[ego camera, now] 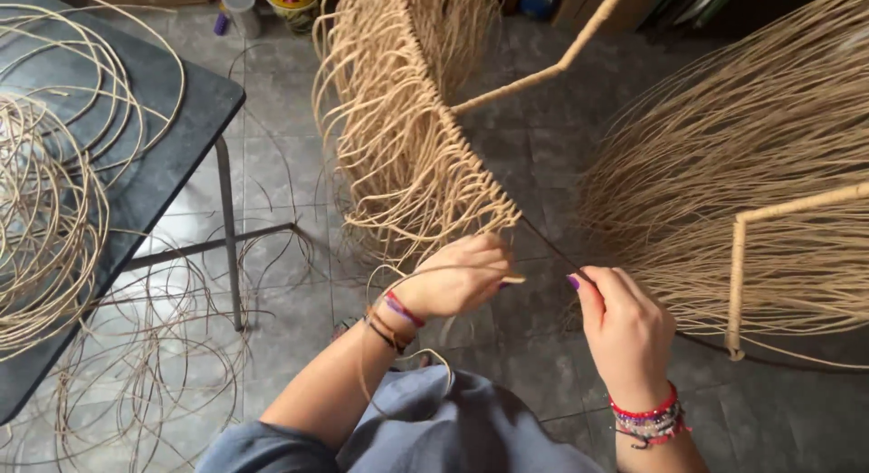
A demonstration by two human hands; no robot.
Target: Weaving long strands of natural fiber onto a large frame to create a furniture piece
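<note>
You are midway through wrapping cane strands onto a thin dark rod point(550, 247) that runs up and away between your two hands. Your left hand point(457, 276) is curled shut around a loose cane strand point(425, 276), which loops from your fingers down past your wrist toward your lap; the fist sits just below the last wrapped turn. Your right hand point(626, 330) pinches the bare lower end of the rod between thumb and fingertips, steadying it. Above your left hand the rod is already covered by a tight woven band point(471, 165), with a dense fringe of hanging strands point(380, 147) falling off to its left. To the right of your right hand stands another frame point(740, 283) wrapped in cane, with its own long sweep of loose strands.

By the look of it the step in hand is laying one more strand against the end of the finished band. The next move would call for keeping the rod still with your right hand while the left draws the strand snug, so the new turn sits touching the previous one without a gap.

Far to the left of your left hand, a dark tabletop point(172, 165) carries coils of spare cane point(45, 210), and more strands lie on the tiled floor point(290, 165) below it
</note>
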